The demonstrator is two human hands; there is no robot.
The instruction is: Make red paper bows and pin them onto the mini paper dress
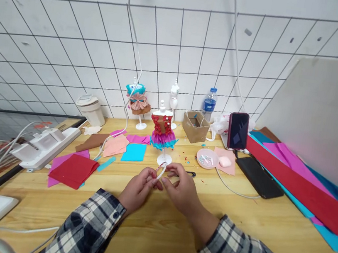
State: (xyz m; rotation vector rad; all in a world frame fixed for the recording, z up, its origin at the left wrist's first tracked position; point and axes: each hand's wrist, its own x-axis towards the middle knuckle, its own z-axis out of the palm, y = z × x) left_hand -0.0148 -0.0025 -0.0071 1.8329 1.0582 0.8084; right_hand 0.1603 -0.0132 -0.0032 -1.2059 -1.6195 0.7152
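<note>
Just in front of the small dress form (161, 125), my left hand (142, 185) pinches a thin, curved white strip (161, 172) with some red along its edge; its exact kind is unclear. The fingers of my right hand (182, 189) are curled around the strip's other side, close to its upper end. Dressed in a red paper bodice and a magenta and blue skirt, the form stands upright on a round white base (164, 159). Partly hidden behind my right hand lies a slim black tool (192, 174).
Red paper squares (73, 170) and a blue sheet (134, 152) lie left. Rightward are a pink dish of beads (207, 158), a black power bank (259, 177), an upright phone (238, 130) and long paper strips (299, 182). Behind stand a cardboard box (195, 130) and a bottle (209, 103).
</note>
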